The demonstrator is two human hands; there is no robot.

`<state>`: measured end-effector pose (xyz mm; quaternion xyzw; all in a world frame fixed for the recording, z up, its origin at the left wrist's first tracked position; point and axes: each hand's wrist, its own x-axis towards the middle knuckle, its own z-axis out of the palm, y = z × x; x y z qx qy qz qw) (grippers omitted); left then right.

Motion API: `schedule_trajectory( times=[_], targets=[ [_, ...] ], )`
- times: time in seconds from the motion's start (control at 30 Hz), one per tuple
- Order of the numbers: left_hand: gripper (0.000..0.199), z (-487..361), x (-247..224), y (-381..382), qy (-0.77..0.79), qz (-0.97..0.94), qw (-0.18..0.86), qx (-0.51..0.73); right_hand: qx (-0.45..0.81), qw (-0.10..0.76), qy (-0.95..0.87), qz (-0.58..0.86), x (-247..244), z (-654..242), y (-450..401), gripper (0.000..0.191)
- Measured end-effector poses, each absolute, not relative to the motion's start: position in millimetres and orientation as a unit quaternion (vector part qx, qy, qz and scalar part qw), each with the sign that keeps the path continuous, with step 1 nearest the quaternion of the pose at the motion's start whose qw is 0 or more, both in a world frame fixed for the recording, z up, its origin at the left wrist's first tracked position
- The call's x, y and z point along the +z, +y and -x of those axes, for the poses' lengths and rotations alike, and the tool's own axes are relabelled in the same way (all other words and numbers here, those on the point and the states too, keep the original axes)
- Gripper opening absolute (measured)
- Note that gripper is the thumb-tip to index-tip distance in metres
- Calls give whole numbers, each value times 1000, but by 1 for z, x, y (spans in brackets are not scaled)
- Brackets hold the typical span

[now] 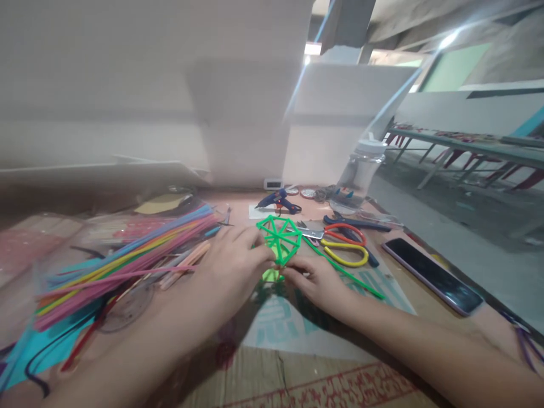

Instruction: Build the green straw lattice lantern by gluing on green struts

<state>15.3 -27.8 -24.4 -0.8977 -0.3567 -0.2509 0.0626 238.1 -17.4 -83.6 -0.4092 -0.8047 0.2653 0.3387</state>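
A green wheel-like frame [279,238] with spokes stands upright between my hands, with a yellow-green piece [271,275] below and behind it. My left hand [236,255] is closed on the frame's left side, its thumb pressed near the lower edge. At the lower right, my right hand [308,277] pinches the frame's bottom between thumb and finger. A green pipe cleaner [348,273] runs from near the frame toward the right, passing behind my right hand. Scissors with red and yellow handles [345,253] lie just right of the frame.
Colourful pipe cleaners [127,255] are heaped at the left. A blue glue gun [278,199] rests behind the frame. At the right are a phone [431,275], pliers [357,223] and a clear bottle [357,175]. A white board [250,124] stands behind.
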Motion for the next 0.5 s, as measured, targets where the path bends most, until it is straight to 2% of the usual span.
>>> schedule_trajectory(
  times=[0.03,0.1,0.2,0.3,0.37,0.5],
  targets=[
    [7,-14,-23,-29,-359,896,47,-257,266,340,-805,407,-84,-238,-17,25],
    [15,-11,-18,-30,-363,890,16,-275,268,347,-804,401,-84,-239,-17,26],
    [16,-3,-5,-27,-387,870,-13,-304,265,352,-803,402,-81,-241,-17,27],
    [36,6,4,-19,-415,858,-9,-302,248,343,-803,418,-80,-244,-15,29],
    [42,9,6,-14,-422,858,-12,-293,227,347,-807,420,-82,-246,-14,30],
    [33,9,2,-9,-427,845,-89,-310,204,381,-800,417,-83,-249,-13,27]
  ],
)
